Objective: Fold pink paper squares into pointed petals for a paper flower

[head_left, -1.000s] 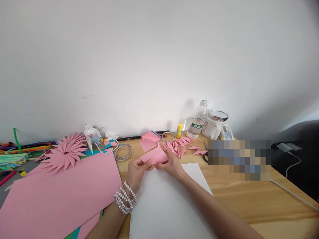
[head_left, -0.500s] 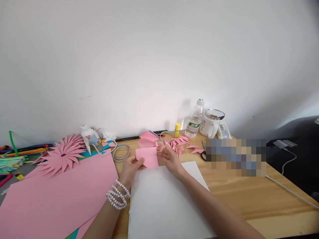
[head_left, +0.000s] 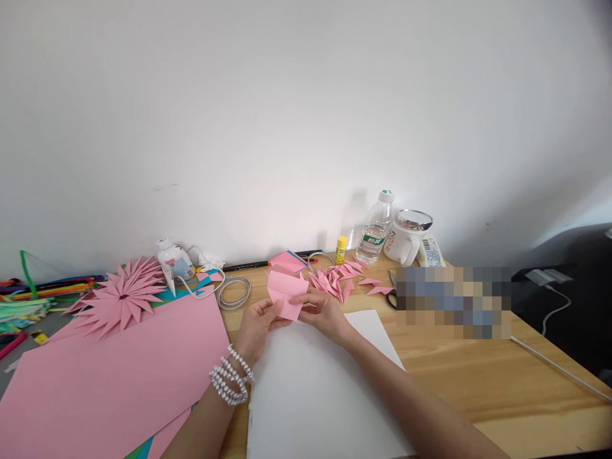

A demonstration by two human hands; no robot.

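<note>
Both hands meet over the far edge of a white sheet (head_left: 315, 389) on the wooden table (head_left: 478, 376): the left hand (head_left: 255, 325) and right hand (head_left: 325, 312) each pinch a side of a small pink paper square (head_left: 285, 294), folded and tilted up between them. Behind it stand a capped water bottle (head_left: 376, 229), nearly empty as far as can be seen, and a white lidded mug (head_left: 406, 237), contents hidden

Two hands, left (head_left: 255, 322) and right (head_left: 322, 312); one clear plastic water bottle (head_left: 376, 229); one white ceramic mug (head_left: 405, 239); one yellow glue stick (head_left: 340, 249); one pink folded-paper flower (head_left: 119, 296), left of frame.
</note>
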